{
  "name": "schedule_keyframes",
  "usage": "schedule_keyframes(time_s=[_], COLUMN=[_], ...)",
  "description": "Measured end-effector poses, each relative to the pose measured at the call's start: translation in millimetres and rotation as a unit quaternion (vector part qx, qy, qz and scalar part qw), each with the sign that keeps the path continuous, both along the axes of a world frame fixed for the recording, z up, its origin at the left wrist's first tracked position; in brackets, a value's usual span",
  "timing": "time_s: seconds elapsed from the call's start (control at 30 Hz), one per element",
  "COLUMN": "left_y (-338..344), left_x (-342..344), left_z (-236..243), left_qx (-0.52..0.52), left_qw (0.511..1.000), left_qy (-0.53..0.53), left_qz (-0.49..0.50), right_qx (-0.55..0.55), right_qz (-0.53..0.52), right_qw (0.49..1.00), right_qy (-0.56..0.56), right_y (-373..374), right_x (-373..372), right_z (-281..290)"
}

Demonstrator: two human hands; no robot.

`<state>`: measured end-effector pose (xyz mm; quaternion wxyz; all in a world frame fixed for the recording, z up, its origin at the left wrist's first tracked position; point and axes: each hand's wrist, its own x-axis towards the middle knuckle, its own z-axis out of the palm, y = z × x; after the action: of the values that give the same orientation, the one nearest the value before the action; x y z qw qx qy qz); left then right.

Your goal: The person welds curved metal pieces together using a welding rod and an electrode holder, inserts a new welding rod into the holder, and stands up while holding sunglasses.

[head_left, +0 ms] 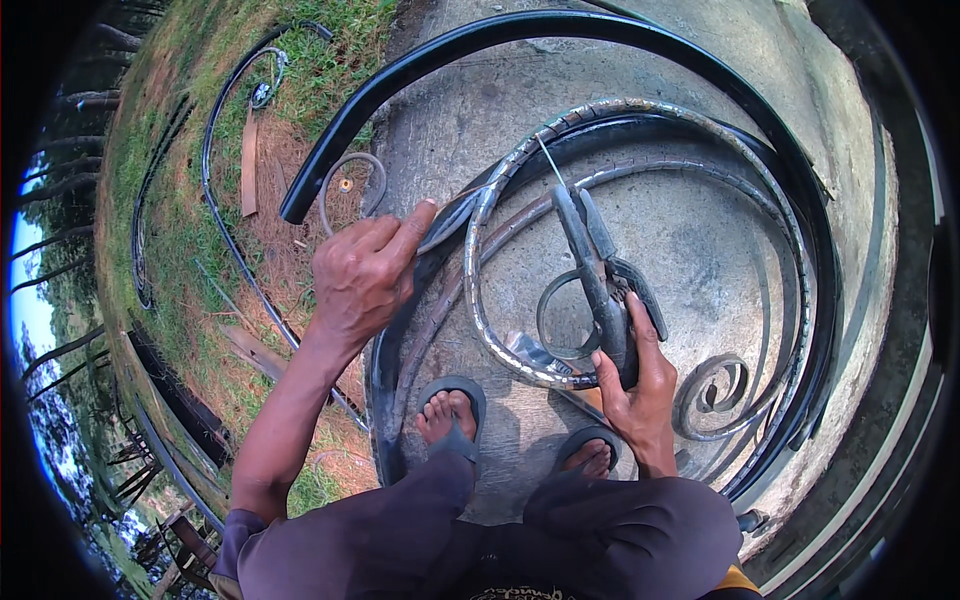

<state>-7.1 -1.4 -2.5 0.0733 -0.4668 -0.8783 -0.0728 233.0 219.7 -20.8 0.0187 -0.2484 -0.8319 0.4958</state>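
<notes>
Over the concrete slab (700,250), right hand (637,395) grasps a welding electrode holder (590,275) by its lower end, likely keeping fingers clear of the electrode rod (551,162), whose tip seems to meet the metal hoop (620,105). Left hand (365,265) clenched beside hoop; can't tell whether it grips anything.

The black clamp (598,302) looks matt, the concrete (690,265) rough (the tubing (530,28) glossy).

Rings (823,290) sit over the concrete (680,240); past its left edge, a board (249,165) and a strip (208,165) lie on grass (340,60).
</notes>
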Motion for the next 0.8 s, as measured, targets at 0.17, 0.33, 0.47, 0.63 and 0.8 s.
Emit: schedule_keyframes(time_s=[0.17, 0.33, 0.47, 0.63, 0.8], left_y=[-1.2, -1.2, -0.7, -5.5, -3.1], left_x=[0.5, -0.6, -3.0, -3.1, -4.6], left_z=[-0.2, 0.0, -2.3, -1.6, -2.2], left_qx=[-0.019, -0.023, -0.028, -0.036, -0.027], left_qw=[1.000, 1.000, 0.999, 0.998, 0.998], left_qy=[0.011, 0.017, 0.034, 0.045, 0.040], left_qz=[-0.001, -0.003, -0.018, -0.020, -0.026], right_qx=[0.006, -0.014, -0.019, -0.028, -0.028], right_qz=[0.000, -0.008, -0.011, -0.007, -0.010], right_qw=[1.000, 1.000, 1.000, 1.000, 1.000], right_qy=[0.014, 0.011, 0.004, 0.009, 0.010], right_y=[1.7, 1.7, 3.5, 1.8, 3.9], right_x=[1.4, 2.8, 1.8, 0.3, 1.3], right_z=[-3.9, -2.8, 1.3, -1.8, 0.7])
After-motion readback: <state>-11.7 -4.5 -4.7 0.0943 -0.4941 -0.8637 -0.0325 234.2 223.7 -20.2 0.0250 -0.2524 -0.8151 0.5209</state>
